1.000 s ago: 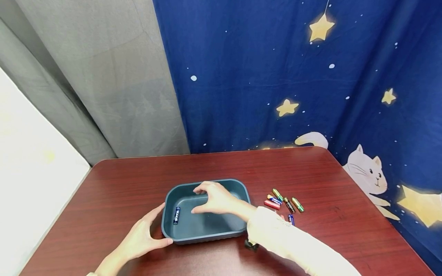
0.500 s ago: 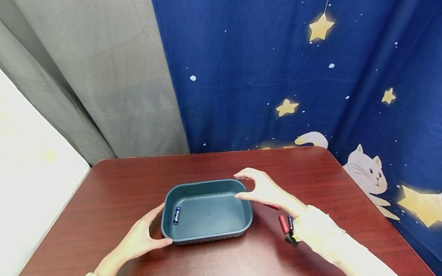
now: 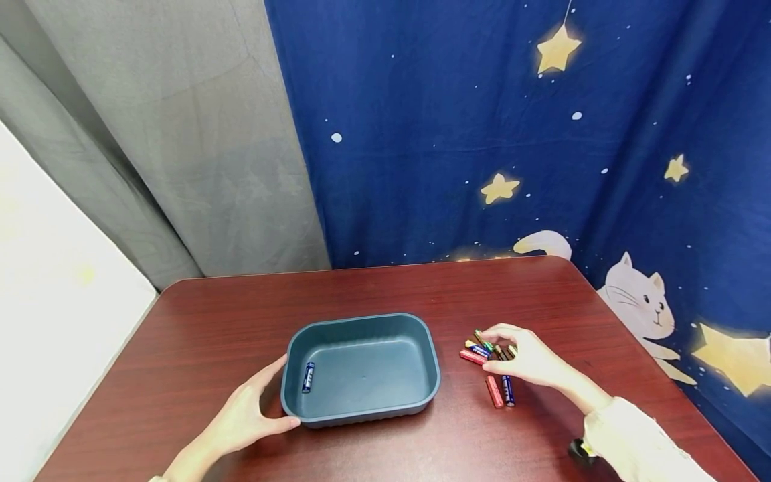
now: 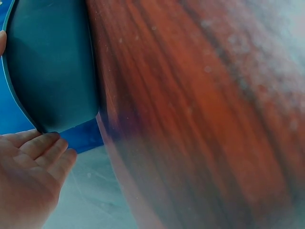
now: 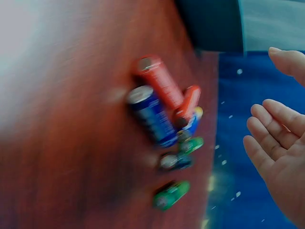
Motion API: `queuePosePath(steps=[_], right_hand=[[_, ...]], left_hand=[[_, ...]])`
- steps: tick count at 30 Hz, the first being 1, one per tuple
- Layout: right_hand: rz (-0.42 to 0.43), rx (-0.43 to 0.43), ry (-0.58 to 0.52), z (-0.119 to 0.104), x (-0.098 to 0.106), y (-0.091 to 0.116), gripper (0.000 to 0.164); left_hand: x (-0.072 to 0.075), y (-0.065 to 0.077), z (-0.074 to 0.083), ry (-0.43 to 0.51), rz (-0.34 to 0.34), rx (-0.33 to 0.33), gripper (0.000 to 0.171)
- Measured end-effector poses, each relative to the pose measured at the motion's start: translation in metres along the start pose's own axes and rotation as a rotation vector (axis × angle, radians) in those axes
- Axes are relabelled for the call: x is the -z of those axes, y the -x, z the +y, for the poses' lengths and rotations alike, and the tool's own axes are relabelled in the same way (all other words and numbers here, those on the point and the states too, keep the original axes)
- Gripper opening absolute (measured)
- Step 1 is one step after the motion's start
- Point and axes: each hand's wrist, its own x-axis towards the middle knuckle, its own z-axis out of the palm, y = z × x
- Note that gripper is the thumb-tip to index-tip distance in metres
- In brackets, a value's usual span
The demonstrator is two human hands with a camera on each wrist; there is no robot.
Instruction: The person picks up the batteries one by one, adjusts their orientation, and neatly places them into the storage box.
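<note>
A blue-green plastic bin (image 3: 373, 375) stands on the table, with a dark blue battery (image 3: 308, 377) lying at its left end. My left hand (image 3: 249, 412) touches the bin's left side, thumb at the near corner and fingers extended along the edge. In the right wrist view, my right hand (image 5: 281, 143) has thumb and fingers apart with nothing between them. The head view has that right hand (image 3: 527, 358) over a cluster of batteries right of the bin. Nearest the front are a red battery (image 3: 494, 391) and a blue battery (image 3: 508, 391); another red battery (image 3: 472, 357) lies farther back.
Green, brown and blue-yellow batteries lie behind the red ones, partly covered by the right hand. A dark red wooden table (image 3: 259, 308) carries everything. Behind it hang a grey curtain (image 3: 241, 167) and a blue star-patterned curtain (image 3: 421, 134).
My right hand has moved out of the bin, over its right rim and rightward to the loose batteries. The left hand, the bin and the battery inside it stay in place.
</note>
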Motion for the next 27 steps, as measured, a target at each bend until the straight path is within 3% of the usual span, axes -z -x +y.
queuePosePath(steps=[7, 10, 15, 21, 27], right_hand=[[-0.074, 0.036, 0.013, 0.015, -0.003, 0.021, 0.042], [-0.093, 0.104, 0.041, 0.019, -0.006, 0.027, 0.039], [-0.066, 0.217, 0.179, 0.025, -0.013, 0.031, 0.039], [-0.062, 0.250, 0.302, 0.026, -0.018, 0.035, 0.042], [-0.052, 0.275, 0.351, 0.025, -0.020, 0.035, 0.043]], left_hand=[[0.000, 0.000, -0.001, -0.006, 0.005, -0.005, 0.094], [0.000, 0.000, -0.001, -0.011, 0.007, -0.006, 0.094], [0.000, -0.001, -0.001, -0.018, 0.012, -0.013, 0.094], [-0.001, -0.001, -0.002, -0.017, 0.011, -0.020, 0.094], [-0.001, 0.000, -0.002, -0.017, 0.020, -0.022, 0.094]])
